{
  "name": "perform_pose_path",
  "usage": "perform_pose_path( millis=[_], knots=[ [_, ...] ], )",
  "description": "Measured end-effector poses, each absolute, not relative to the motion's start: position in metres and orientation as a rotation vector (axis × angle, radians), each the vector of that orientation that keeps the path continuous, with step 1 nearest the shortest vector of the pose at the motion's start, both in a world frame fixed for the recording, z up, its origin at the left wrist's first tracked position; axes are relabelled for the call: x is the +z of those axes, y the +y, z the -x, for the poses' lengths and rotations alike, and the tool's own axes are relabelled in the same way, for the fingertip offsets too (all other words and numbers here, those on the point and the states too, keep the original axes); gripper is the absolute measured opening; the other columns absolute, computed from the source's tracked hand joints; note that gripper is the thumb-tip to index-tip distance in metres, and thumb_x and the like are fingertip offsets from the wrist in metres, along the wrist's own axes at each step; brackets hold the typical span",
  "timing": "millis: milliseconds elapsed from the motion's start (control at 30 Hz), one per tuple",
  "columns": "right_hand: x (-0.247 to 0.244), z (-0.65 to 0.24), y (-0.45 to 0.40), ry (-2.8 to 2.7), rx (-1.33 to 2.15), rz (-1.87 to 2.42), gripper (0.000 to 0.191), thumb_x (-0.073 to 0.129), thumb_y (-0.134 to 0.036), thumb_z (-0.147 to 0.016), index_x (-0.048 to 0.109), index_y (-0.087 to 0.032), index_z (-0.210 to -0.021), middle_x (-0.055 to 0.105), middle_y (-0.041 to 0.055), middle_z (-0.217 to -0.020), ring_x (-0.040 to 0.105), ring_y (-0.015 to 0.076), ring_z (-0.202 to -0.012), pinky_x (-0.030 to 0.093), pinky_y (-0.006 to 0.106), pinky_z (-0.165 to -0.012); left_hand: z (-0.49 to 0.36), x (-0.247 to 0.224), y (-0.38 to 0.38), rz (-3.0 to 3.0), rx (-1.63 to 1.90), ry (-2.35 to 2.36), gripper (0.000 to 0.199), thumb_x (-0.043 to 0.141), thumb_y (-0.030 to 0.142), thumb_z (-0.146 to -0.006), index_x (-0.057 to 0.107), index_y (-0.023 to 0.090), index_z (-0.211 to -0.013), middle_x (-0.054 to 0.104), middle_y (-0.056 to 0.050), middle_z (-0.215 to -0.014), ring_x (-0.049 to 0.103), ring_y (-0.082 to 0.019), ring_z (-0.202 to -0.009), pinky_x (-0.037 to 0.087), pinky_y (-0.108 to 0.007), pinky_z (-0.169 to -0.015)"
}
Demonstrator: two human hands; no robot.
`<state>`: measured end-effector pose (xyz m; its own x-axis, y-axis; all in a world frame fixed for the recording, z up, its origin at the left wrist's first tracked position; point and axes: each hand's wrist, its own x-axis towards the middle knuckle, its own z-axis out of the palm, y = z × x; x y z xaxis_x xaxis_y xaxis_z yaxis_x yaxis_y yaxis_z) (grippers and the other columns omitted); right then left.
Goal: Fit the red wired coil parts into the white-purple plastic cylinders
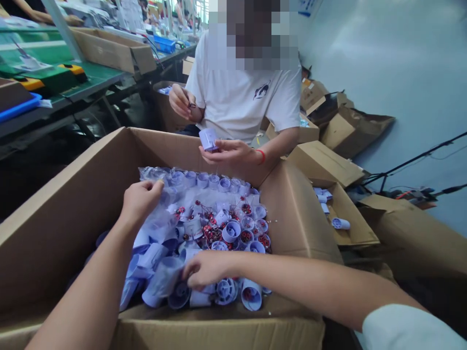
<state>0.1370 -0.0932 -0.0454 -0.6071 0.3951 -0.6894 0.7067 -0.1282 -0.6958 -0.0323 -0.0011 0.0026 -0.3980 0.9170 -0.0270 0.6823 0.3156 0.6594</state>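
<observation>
A large cardboard box (pixel 310 223) in front of me holds many pale purple plastic cups (pixel 231 231), with small red-and-black wired parts (pixel 211 233) among them. Clear plastic film (pixel 156 218) lies over the cups on the left side. At the box's left, my left hand (pixel 140 197) is closed in a pinch on the edge of this film. Low in the middle, my right hand (pixel 206 270) is curled beside a cup (pixel 168 276). Its fingertips are partly hidden, and what they grip cannot be made out.
Across the box sits a person in a white shirt (pixel 241 97), a purple cup (pixel 208 139) in one hand and a small dark part in the other. A smaller carton (pixel 353 233) with cups stands at right. A green workbench (pixel 105 80) runs along the left.
</observation>
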Motion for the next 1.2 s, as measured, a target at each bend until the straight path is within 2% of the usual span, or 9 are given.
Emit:
perform_pose_path(
  millis=[167,333,433,500,567,733,833,1000,1200],
  knots=[
    [-0.012,-0.107,-0.077,2.434,-1.741,-0.968,0.03,0.05,-0.014,-0.078,0.065,-0.019,-0.103,0.069,-0.0002,-0.104,0.062,0.0126,-0.097,0.045,0.018,-0.084,0.03,0.001,0.001,-1.461,0.71,2.214,0.03,0.046,0.039,-0.072,0.052,0.017,-0.053,0.046,0.003,-0.05,0.047,-0.013,-0.057,0.031,-0.022,-0.054],
    [0.003,-0.154,-0.077,2.317,-0.857,-1.131,0.023,0.052,-0.024,-0.075,0.071,-0.014,-0.085,0.072,0.011,-0.086,0.066,0.0247,-0.084,0.049,0.031,-0.07,0.032,-0.001,-0.001,-1.489,0.758,2.195,0.031,0.045,0.038,-0.073,0.046,0.018,-0.05,0.038,0.004,-0.046,0.043,-0.012,-0.054,0.029,-0.022,-0.053],
    [-0.021,-0.181,-0.1,1.932,-0.812,-0.985,0.033,0.061,-0.029,-0.069,0.07,-0.011,-0.095,0.071,0.016,-0.091,0.067,0.0269,-0.08,0.048,0.03,-0.062,0.031,-0.001,-0.002,-1.501,0.811,2.157,0.033,0.046,0.036,-0.074,0.039,0.018,-0.047,0.032,0.005,-0.043,0.039,-0.01,-0.051,0.026,-0.022,-0.052],
    [-0.04,-0.186,-0.114,1.961,-0.871,-0.989,0.048,0.063,-0.026,-0.066,0.062,-0.01,-0.112,0.068,0.0186,-0.103,0.066,0.0284,-0.085,0.047,0.029,-0.059,0.03,-0.002,-0.003,-1.487,0.819,2.147,0.034,0.047,0.035,-0.074,0.038,0.018,-0.046,0.031,0.005,-0.043,0.038,-0.01,-0.051,0.025,-0.022,-0.051],
    [-0.052,-0.18,-0.119,2.002,-0.912,-1.057,0.046,0.06,-0.019,-0.065,0.061,-0.008,-0.11,0.067,0.0196,-0.104,0.065,0.0296,-0.088,0.046,0.029,-0.058,0.03,-0.002,-0.004,-1.479,0.799,2.151,0.033,0.048,0.035,-0.074,0.04,0.018,-0.047,0.033,0.005,-0.043,0.039,-0.01,-0.052,0.026,-0.022,-0.052],
    [-0.06,-0.161,-0.108,1.725,-1.466,-1.422,0.005,0.061,-0.01,-0.061,0.059,-0.015,-0.063,0.059,0.0,-0.058,0.057,0.015,-0.056,0.043,0.023,-0.05,0.033,-0.003,-0.005,-1.475,0.813,2.155,0.032,0.049,0.034,-0.075,0.041,0.018,-0.048,0.034,0.005,-0.043,0.039,-0.01,-0.051,0.026,-0.022,-0.052],
    [-0.06,-0.16,-0.104,1.436,-1.963,-1.665,0.02,0.057,-0.014,-0.071,0.049,-0.016,-0.053,0.048,-0.005,-0.047,0.047,0.0078,-0.044,0.043,0.02,-0.05,0.034,-0.002,-0.003,-1.465,0.838,2.153,0.033,0.049,0.034,-0.075,0.039,0.019,-0.047,0.033,0.006,-0.042,0.037,-0.01,-0.05,0.025,-0.022,-0.052],
    [-0.056,-0.184,-0.097,1.318,-2.509,-1.675,0.017,0.044,-0.028,-0.084,0.056,-0.016,-0.079,0.068,0.0036,-0.078,0.063,0.0097,-0.066,0.049,0.022,-0.065,0.034,0.0,-0.002,-1.46,0.819,2.147,0.033,0.05,0.032,-0.074,0.038,0.018,-0.046,0.031,0.006,-0.042,0.036,-0.009,-0.05,0.025,-0.022,-0.052],
    [-0.073,-0.21,-0.114,2.007,-1.127,-1.624,0.011,0.061,-0.02,-0.065,0.065,-0.013,-0.073,0.071,0.0154,-0.088,0.065,0.0324,-0.088,0.05,0.041,-0.074,0.036,-0.003,-0.006,-1.437,0.909,2.092,0.031,0.051,0.028,-0.066,0.032,0.019,-0.044,0.023,0.007,-0.043,0.03,-0.008,-0.049,0.022,-0.022,-0.05]
  ],
)
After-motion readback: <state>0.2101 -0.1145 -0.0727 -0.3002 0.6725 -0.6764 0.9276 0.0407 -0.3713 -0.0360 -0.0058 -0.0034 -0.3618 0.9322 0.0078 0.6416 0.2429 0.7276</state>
